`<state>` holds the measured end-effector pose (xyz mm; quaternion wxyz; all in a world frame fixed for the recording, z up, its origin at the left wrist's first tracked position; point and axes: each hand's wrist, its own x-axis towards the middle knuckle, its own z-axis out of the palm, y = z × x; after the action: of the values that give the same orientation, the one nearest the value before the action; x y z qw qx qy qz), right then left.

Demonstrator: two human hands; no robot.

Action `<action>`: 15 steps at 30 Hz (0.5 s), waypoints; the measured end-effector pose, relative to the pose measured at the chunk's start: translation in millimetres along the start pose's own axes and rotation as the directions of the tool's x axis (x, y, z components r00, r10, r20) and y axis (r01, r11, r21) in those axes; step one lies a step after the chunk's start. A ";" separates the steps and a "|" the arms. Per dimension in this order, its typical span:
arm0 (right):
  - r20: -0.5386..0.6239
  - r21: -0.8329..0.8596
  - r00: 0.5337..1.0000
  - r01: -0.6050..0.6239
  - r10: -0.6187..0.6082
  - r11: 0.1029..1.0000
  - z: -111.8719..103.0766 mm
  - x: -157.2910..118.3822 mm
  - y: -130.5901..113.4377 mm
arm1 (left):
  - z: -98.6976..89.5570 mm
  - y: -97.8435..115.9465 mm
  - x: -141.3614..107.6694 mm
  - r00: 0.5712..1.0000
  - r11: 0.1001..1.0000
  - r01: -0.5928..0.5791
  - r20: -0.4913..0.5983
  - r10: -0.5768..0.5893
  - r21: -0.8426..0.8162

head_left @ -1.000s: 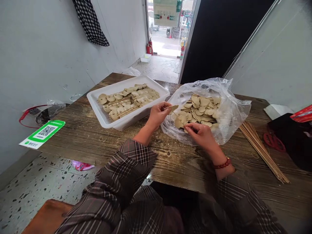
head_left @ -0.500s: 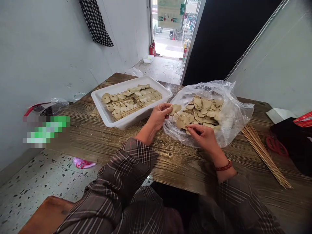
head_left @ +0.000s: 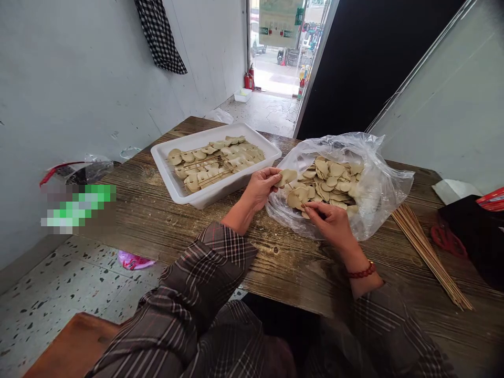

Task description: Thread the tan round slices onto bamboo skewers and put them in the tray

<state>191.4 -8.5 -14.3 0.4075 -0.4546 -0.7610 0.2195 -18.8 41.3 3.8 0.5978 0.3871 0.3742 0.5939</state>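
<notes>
My left hand (head_left: 262, 190) pinches a pale tan round slice (head_left: 287, 177) near the middle of the table. My right hand (head_left: 329, 220) is closed on a thin wooden skewer (head_left: 303, 203), which carries another round slice (head_left: 296, 197) just above my fingertips. Behind my hands, a clear plastic bag (head_left: 380, 189) lies open with a pile of loose slices (head_left: 333, 178) in it. A white tray (head_left: 173, 192) to the left holds rows of skewered slices (head_left: 205, 167).
A bundle of bare skewers (head_left: 431, 254) lies on the wooden table (head_left: 157, 226) at the right. Red-handled scissors (head_left: 449, 241) and a black cloth (head_left: 472, 231) are beyond it. A wooden stool (head_left: 74, 346) stands at the lower left.
The view has shifted slightly, so the tray and bag appear a little further right. Both hands keep nearly the same pose and the same hold.
</notes>
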 end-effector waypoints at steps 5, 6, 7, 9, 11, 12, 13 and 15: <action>-0.006 0.000 1.000 0.000 0.000 1.000 1.5 -0.1 1.8 | 1.3 -1.2 -0.8 1.000 1.000 -0.009 0.013 0.009 -0.004; -0.004 0.000 1.000 0.002 -0.002 1.000 1.7 -0.1 2.3 | 1.4 -1.9 -0.8 1.000 1.000 -0.010 0.017 0.011 -0.009; -0.004 0.000 1.000 0.005 -0.005 1.000 1.8 -0.2 2.7 | 1.4 -2.7 -0.7 1.000 1.000 -0.012 0.020 0.012 -0.013; -0.001 -0.001 1.000 0.007 -0.007 1.000 2.1 -0.3 3.1 | 1.6 -4.3 -0.8 1.000 1.000 -0.015 0.026 0.015 -0.010; 0.000 -0.009 1.000 0.004 -0.004 1.000 2.4 -0.4 3.1 | 1.9 -5.0 -1.1 0.999 1.000 -0.023 0.028 0.023 0.008; -0.001 -0.015 1.000 0.002 -0.002 1.000 2.5 -0.4 3.0 | 2.1 -5.0 -1.3 0.999 0.999 -0.030 0.024 0.029 0.020; -0.003 -0.020 1.000 0.000 0.000 1.000 2.7 -0.5 2.9 | 2.2 -4.8 -1.6 0.999 0.999 -0.038 0.016 0.037 0.034; -0.006 -0.027 1.000 0.000 0.000 1.000 3.0 -0.4 2.8 | 2.6 -4.1 -1.9 0.999 0.996 -0.054 -0.005 0.054 0.069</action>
<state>190.4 -7.4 -18.2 0.4037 -0.4607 -0.7626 0.2079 -14.7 39.3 1.2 0.5666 0.4153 0.3860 0.5979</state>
